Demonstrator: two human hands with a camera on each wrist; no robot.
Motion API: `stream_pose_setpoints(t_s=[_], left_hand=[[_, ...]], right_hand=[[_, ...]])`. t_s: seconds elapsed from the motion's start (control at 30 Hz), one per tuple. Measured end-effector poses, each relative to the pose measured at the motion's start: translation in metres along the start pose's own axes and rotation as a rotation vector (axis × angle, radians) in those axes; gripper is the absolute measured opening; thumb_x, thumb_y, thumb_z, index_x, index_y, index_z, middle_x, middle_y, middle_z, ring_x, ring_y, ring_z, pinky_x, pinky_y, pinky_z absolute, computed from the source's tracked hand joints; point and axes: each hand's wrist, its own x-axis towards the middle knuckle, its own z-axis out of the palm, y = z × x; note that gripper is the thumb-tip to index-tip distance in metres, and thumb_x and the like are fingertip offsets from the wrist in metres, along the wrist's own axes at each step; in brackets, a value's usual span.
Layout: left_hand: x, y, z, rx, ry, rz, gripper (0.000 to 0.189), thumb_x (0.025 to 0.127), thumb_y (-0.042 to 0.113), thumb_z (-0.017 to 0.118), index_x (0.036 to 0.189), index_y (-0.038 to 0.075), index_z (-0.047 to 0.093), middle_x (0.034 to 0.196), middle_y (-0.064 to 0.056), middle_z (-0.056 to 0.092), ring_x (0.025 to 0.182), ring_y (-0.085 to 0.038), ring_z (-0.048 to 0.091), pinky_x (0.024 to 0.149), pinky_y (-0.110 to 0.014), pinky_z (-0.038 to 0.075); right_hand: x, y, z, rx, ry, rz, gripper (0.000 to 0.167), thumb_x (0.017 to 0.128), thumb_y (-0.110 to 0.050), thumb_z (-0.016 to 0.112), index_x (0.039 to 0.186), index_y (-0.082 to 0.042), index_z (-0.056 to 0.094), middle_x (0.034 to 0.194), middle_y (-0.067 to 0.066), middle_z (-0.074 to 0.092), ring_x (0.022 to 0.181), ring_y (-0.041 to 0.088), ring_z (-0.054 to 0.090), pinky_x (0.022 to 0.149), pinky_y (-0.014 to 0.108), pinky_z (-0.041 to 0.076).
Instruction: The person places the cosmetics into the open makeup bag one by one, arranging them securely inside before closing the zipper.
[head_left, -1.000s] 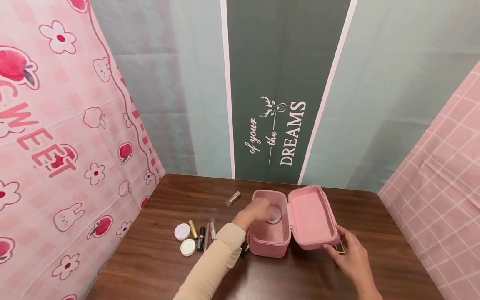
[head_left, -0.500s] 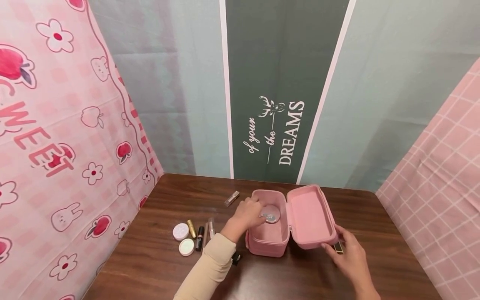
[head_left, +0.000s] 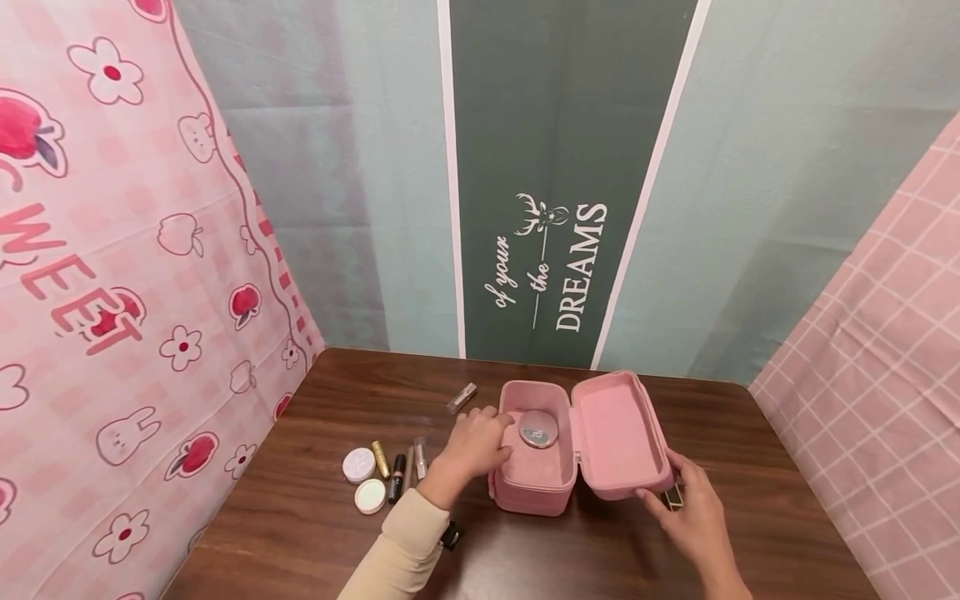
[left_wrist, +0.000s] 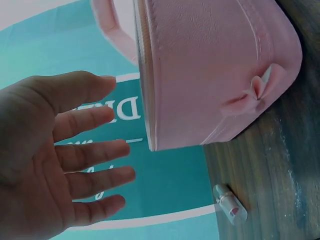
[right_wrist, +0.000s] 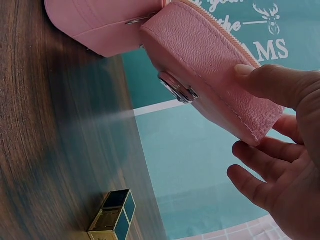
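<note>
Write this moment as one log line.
left fingers: extended, holding nothing | right fingers: gripping lid | pink case: open, upright | round compact: inside pink case | other cosmetics: on table

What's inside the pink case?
A round compact shows inside the case. Anything beneath it is covered, and the left hand hides part of the case's left edge.

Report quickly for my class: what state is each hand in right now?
Left hand: open, holding nothing, near the pink case.
Right hand: closed on the raised lid, gripping its edge.
</note>
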Motion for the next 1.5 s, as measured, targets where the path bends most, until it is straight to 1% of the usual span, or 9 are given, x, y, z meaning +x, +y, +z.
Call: stream_pose_setpoints(t_s=[0.23, 0.47, 0.57, 0.73, 0.87, 1.03, 1.3, 1.4, 1.5], left_hand=[[-0.015, -0.008, -0.005, -0.049, 0.013, -0.063, 0.032, 0.078, 0.03, 0.069, 0.106, 0.013, 0.068, 0.091, -0.006, 0.061, 0.082, -0.026, 0.058, 0.064, -0.039, 0.041], [-0.03, -0.012, -0.009, -0.109, -0.147, -0.18, 0.045, 0.074, 0.035, 0.072, 0.11, 0.009, 0.066, 0.101, -0.013, 0.061, 0.094, -0.032, 0.057, 0.073, -0.048, 0.042], [-0.034, -0.014, -0.011, -0.136, -0.18, -0.213, 0.049, 0.072, 0.034, 0.074, 0.112, 0.007, 0.064, 0.104, -0.015, 0.06, 0.096, -0.034, 0.056, 0.076, -0.05, 0.042], [-0.04, -0.02, -0.012, -0.167, -0.191, -0.288, 0.051, 0.072, 0.034, 0.075, 0.114, 0.008, 0.063, 0.107, -0.017, 0.058, 0.094, -0.041, 0.055, 0.076, -0.058, 0.041], [-0.045, -0.026, -0.009, -0.17, -0.16, -0.307, 0.051, 0.071, 0.035, 0.076, 0.112, 0.007, 0.063, 0.105, -0.018, 0.058, 0.091, -0.043, 0.054, 0.073, -0.058, 0.042], [-0.054, -0.035, -0.001, -0.182, -0.101, -0.291, 0.051, 0.072, 0.033, 0.076, 0.11, 0.002, 0.063, 0.104, -0.022, 0.057, 0.089, -0.042, 0.055, 0.073, -0.055, 0.043], [-0.066, -0.049, 0.015, -0.109, -0.01, -0.323, 0.045, 0.07, 0.034, 0.076, 0.101, 0.003, 0.064, 0.093, -0.018, 0.058, 0.08, -0.039, 0.058, 0.062, -0.05, 0.044], [-0.07, -0.054, 0.021, -0.1, 0.039, -0.336, 0.045, 0.071, 0.032, 0.076, 0.104, 0.003, 0.065, 0.095, -0.017, 0.058, 0.081, -0.038, 0.058, 0.063, -0.05, 0.043], [-0.074, -0.058, 0.027, -0.093, 0.09, -0.351, 0.045, 0.072, 0.03, 0.076, 0.106, 0.002, 0.065, 0.098, -0.017, 0.058, 0.085, -0.037, 0.057, 0.066, -0.051, 0.041]], right_hand=[[0.0, 0.001, -0.003, -0.002, -0.029, 0.017, 0.071, 0.055, 0.0, 0.086, 0.117, 0.009, 0.052, 0.103, 0.022, 0.056, 0.082, 0.028, 0.054, 0.068, 0.014, 0.034], [0.001, 0.0, -0.005, 0.003, -0.055, 0.031, 0.069, 0.058, -0.002, 0.085, 0.117, 0.008, 0.052, 0.105, 0.024, 0.056, 0.087, 0.035, 0.058, 0.071, 0.01, 0.033], [0.001, 0.0, -0.005, 0.005, -0.061, 0.035, 0.068, 0.058, -0.002, 0.085, 0.117, 0.008, 0.052, 0.105, 0.024, 0.056, 0.087, 0.037, 0.059, 0.071, 0.009, 0.033], [0.002, 0.0, -0.005, 0.0, -0.069, 0.039, 0.068, 0.059, -0.003, 0.085, 0.118, 0.008, 0.052, 0.105, 0.024, 0.056, 0.087, 0.036, 0.059, 0.069, 0.023, 0.044], [0.001, 0.0, -0.005, -0.012, -0.073, 0.046, 0.068, 0.059, -0.004, 0.086, 0.117, 0.008, 0.052, 0.104, 0.024, 0.056, 0.087, 0.036, 0.059, 0.066, 0.038, 0.047], [0.001, -0.001, -0.005, -0.01, -0.084, 0.058, 0.068, 0.06, -0.005, 0.086, 0.118, 0.008, 0.052, 0.104, 0.024, 0.056, 0.087, 0.035, 0.059, 0.066, 0.038, 0.047], [0.001, 0.001, -0.004, 0.004, -0.077, 0.058, 0.068, 0.06, -0.005, 0.086, 0.118, 0.007, 0.052, 0.105, 0.023, 0.056, 0.087, 0.035, 0.059, 0.068, 0.02, 0.043], [0.0, 0.001, -0.004, 0.008, -0.078, 0.063, 0.068, 0.061, -0.004, 0.085, 0.119, 0.008, 0.052, 0.106, 0.023, 0.056, 0.088, 0.034, 0.059, 0.07, 0.025, 0.047], [0.0, 0.0, -0.004, 0.018, -0.081, 0.065, 0.067, 0.062, -0.003, 0.085, 0.119, 0.008, 0.051, 0.106, 0.024, 0.056, 0.088, 0.035, 0.058, 0.071, 0.041, 0.05]])
